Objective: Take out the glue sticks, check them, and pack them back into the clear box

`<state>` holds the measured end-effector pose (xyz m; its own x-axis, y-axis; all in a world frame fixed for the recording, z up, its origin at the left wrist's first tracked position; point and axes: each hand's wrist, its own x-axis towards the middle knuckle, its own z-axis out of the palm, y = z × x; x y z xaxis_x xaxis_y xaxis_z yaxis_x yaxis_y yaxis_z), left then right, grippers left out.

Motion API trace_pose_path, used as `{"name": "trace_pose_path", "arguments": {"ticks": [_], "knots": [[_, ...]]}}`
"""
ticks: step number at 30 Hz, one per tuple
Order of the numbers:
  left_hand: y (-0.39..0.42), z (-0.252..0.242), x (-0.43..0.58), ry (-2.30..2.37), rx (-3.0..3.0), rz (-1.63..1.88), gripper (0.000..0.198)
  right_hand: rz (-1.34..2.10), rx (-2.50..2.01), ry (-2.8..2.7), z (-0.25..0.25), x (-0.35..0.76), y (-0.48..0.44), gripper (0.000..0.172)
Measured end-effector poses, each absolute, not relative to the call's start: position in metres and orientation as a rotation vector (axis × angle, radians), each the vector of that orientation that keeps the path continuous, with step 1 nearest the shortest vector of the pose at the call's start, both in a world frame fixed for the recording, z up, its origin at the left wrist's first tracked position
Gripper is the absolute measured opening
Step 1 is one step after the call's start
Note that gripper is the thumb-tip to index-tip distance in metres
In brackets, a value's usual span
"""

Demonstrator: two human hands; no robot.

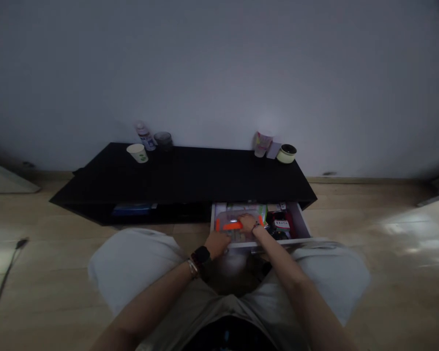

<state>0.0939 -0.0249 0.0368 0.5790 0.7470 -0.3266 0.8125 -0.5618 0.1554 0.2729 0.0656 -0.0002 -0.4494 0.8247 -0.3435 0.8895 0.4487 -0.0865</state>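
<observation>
A clear plastic box (245, 236) with orange latches lies in the pulled-out drawer (303, 224), filling its left part. My right hand (248, 224) is over the box, its fingers bent against the lid beside an orange latch. At the front left corner of the box, by the drawer's front edge, my left hand (217, 243) is closed. Its fingertips are hidden, so whether they grip the box or the drawer edge is unclear. A dark watch (201, 255) is on my left wrist.
Right of the box, the drawer holds small packets (281, 224) and dark items. On the black cabinet (205, 173) stand a paper cup (137, 153), a bottle (145, 136), a dark glass (164, 141), a patterned cup (262, 144) and a cream pot (287, 154). A cable (7, 273) lies on the floor at left.
</observation>
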Motion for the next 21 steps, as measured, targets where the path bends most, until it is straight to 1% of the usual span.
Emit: {"name": "trace_pose_path", "arguments": {"ticks": [4,7,12,16,21], "knots": [[-0.036,0.039,0.092,1.329,2.501,-0.320,0.023,-0.495,1.521,2.503,0.021,0.276,0.068,0.034],[-0.043,0.043,0.092,1.333,2.493,-0.300,0.020,-0.543,1.576,2.557,0.047,0.285,0.071,0.033],[-0.059,0.054,0.089,1.351,2.516,-0.186,0.024,-0.557,1.578,2.662,0.100,0.303,0.077,0.034],[-0.068,0.065,0.084,1.306,2.519,-0.153,0.023,-0.506,1.508,2.727,0.148,0.311,0.083,0.033],[-0.065,0.077,0.078,1.259,2.562,-0.144,0.020,-0.282,1.380,2.856,0.208,0.312,0.085,0.028]]}}
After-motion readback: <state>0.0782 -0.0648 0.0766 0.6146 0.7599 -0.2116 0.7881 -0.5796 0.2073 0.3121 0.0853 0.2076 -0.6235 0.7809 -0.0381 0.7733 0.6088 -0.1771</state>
